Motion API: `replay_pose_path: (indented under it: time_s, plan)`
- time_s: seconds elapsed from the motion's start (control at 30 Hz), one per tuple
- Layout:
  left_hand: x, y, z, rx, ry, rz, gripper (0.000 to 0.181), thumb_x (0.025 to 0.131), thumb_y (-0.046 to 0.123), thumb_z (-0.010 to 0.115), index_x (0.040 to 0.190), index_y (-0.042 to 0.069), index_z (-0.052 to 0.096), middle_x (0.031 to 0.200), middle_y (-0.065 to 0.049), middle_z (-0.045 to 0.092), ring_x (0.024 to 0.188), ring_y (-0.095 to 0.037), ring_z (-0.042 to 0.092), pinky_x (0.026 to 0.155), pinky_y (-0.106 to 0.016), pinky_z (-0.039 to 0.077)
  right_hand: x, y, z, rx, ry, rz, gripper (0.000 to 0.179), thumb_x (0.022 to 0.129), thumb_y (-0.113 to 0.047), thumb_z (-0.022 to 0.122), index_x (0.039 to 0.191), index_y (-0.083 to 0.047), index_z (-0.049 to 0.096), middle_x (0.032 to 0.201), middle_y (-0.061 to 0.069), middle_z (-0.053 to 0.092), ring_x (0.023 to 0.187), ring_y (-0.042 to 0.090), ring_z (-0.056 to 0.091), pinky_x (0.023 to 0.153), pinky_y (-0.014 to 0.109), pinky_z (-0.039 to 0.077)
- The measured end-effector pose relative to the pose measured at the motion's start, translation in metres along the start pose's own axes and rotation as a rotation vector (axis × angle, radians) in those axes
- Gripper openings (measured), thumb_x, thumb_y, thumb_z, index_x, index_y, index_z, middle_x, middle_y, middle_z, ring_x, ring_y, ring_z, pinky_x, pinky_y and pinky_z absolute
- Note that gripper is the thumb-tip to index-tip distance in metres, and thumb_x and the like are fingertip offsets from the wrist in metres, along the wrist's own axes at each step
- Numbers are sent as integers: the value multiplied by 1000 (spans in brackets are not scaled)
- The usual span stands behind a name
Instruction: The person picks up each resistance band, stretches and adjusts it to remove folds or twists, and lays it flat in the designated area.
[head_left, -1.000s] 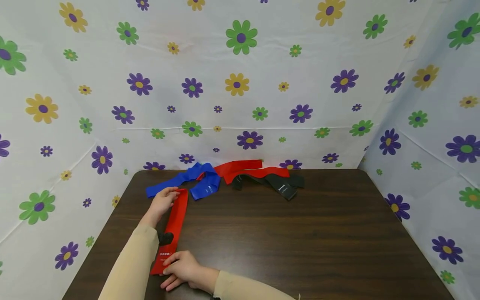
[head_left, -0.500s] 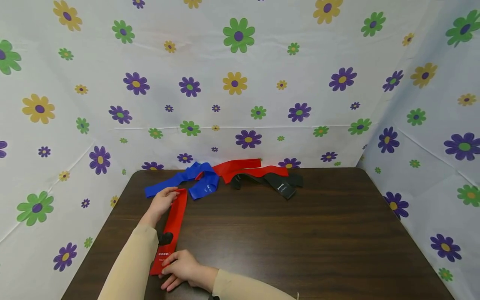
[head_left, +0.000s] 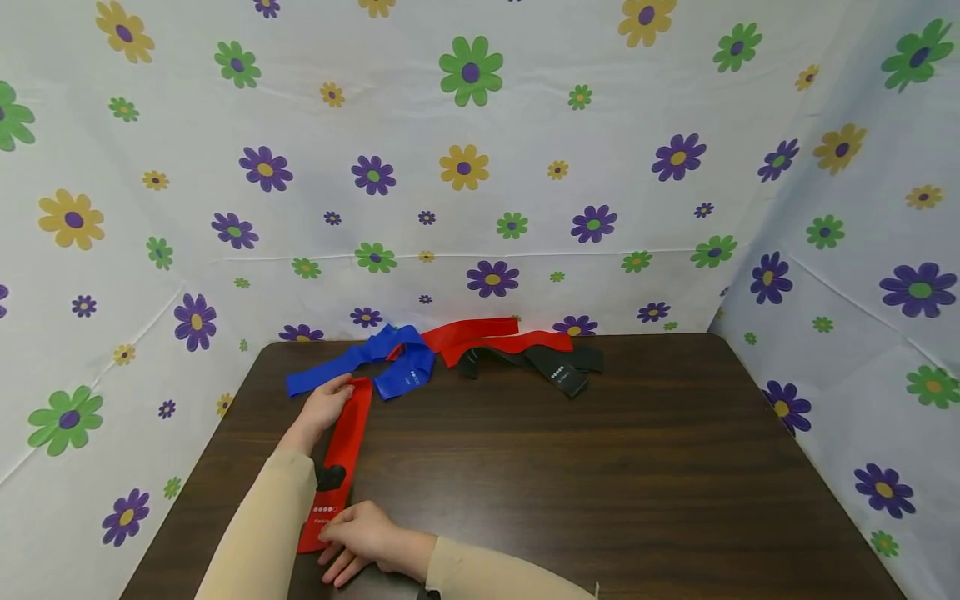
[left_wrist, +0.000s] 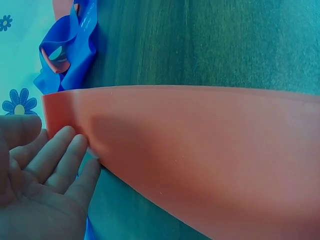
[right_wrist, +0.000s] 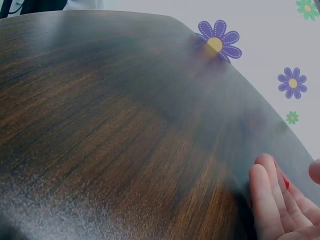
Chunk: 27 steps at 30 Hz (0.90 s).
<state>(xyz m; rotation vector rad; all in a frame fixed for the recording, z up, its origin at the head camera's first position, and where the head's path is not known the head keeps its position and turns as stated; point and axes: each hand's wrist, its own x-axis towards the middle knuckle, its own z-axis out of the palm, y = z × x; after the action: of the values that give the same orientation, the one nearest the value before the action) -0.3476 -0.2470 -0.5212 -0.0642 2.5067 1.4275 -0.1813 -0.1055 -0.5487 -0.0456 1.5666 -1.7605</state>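
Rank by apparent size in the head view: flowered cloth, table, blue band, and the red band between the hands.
1. Flowered cloth
2. Table
Smallest, unranked: blue band and front red band; they look close in size, and the red one is nearer and partly covered.

The left hand (head_left: 322, 407) lies farther forward than the right hand (head_left: 363, 533).

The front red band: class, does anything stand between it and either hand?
Nothing visible does. The left hand is at the far end of the front red band, the right hand at its near end. The blue band lies beyond the far end, not between.
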Motion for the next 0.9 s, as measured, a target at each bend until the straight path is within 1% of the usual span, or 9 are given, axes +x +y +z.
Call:
replay_pose_path:
  time_s: [0.07, 0.2, 0.33, 0.43, 0.5, 0.63, 0.73, 0.83, 0.9]
  plan:
    - [0, 1, 0, 8, -14, 1, 52, 105, 15, 37, 151, -3, 22, 147, -32, 31, 131, -43, 36, 108, -53, 31, -1, 0, -1, -7, -14, 7, 13, 92, -14, 62, 92, -4, 70, 76, 15, 69, 78, 40, 69, 52, 35, 57]
    - [-1, 4, 1, 30, -31, -11, 54, 104, 14, 37, 152, -1, 18, 148, -31, 30, 134, -44, 33, 109, -54, 29, -2, -1, -4, -16, -35, 16, 14, 93, -16, 61, 96, -6, 71, 77, 15, 70, 75, 35, 70, 50, 32, 56]
    - [-1, 7, 2, 57, -30, -17, 56, 104, 14, 37, 153, -2, 15, 149, -30, 30, 136, -44, 30, 110, -54, 27, -2, 1, -6, -17, -52, 23, 14, 93, -16, 61, 98, -7, 71, 78, 15, 70, 74, 34, 71, 50, 32, 56]
    - [-1, 8, 2, 68, -35, -20, 57, 104, 14, 37, 152, -3, 12, 149, -30, 29, 137, -44, 27, 111, -54, 25, -2, 2, -7, -21, -58, 33, 14, 93, -16, 62, 96, -6, 71, 78, 15, 70, 74, 33, 71, 51, 33, 56]
    - [-2, 9, 2, 83, -37, -22, 56, 104, 15, 37, 152, -4, 14, 150, -30, 29, 137, -44, 27, 111, -54, 25, -1, 3, -7, -24, -61, 39, 14, 92, -16, 62, 95, -6, 71, 78, 14, 70, 73, 32, 71, 51, 33, 56]
    - [-4, 10, 2, 133, -46, -32, 52, 104, 18, 38, 150, -5, 24, 150, -30, 27, 137, -46, 25, 110, -57, 25, -1, 3, -10, -30, -76, 51, 15, 93, -17, 62, 94, -5, 71, 79, 14, 70, 71, 28, 71, 50, 31, 56]
    - [-6, 11, 3, 165, -40, -35, 50, 104, 19, 39, 148, -4, 31, 150, -30, 27, 137, -47, 25, 109, -58, 25, -2, 1, -16, -40, -87, 51, 16, 93, -17, 62, 94, -4, 71, 79, 15, 70, 64, 23, 69, 49, 31, 55]
    - [-8, 12, 5, 196, -16, -18, 48, 103, 20, 41, 145, -5, 37, 148, -32, 30, 135, -48, 28, 108, -59, 27, -2, -3, -27, -56, -85, 25, 17, 93, -17, 61, 95, -3, 71, 79, 15, 70, 59, 18, 67, 50, 32, 56]
    - [-9, 12, 7, 211, 13, -1, 46, 103, 20, 44, 142, -5, 42, 146, -31, 34, 133, -48, 32, 106, -58, 30, -2, -7, -37, -62, -66, -9, 17, 93, -16, 61, 95, -1, 70, 78, 14, 70, 57, 16, 65, 51, 34, 57]
